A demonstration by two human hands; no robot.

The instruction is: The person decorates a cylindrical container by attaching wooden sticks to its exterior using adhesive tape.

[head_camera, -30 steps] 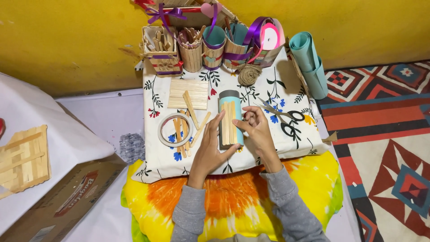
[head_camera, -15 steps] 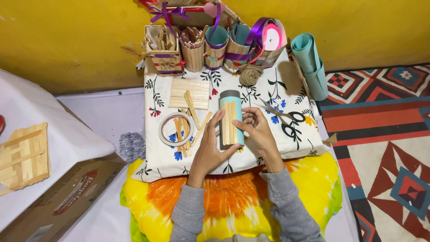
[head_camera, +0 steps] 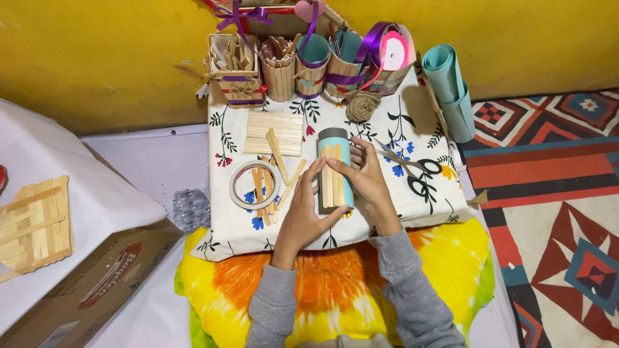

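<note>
Teal tube [head_camera: 337, 169] lengthwise away from person, both hands [head_camera: 308, 216] [head_camera: 370, 182] gripping sides.

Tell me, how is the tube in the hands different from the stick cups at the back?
The tube lies on its side; the cups stand upright. The tube has only a few sticks on its teal side; the cups are wrapped all round. Some cups wear purple ribbon; the tube has none. Both use flat wooden sticks.

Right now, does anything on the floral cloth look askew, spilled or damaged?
Nothing looks damaged or spilled. A few loose craft sticks lie crisscrossed beside the tape ring, unlike the neat stack above. Both hands steady the teal cylinder.
</note>
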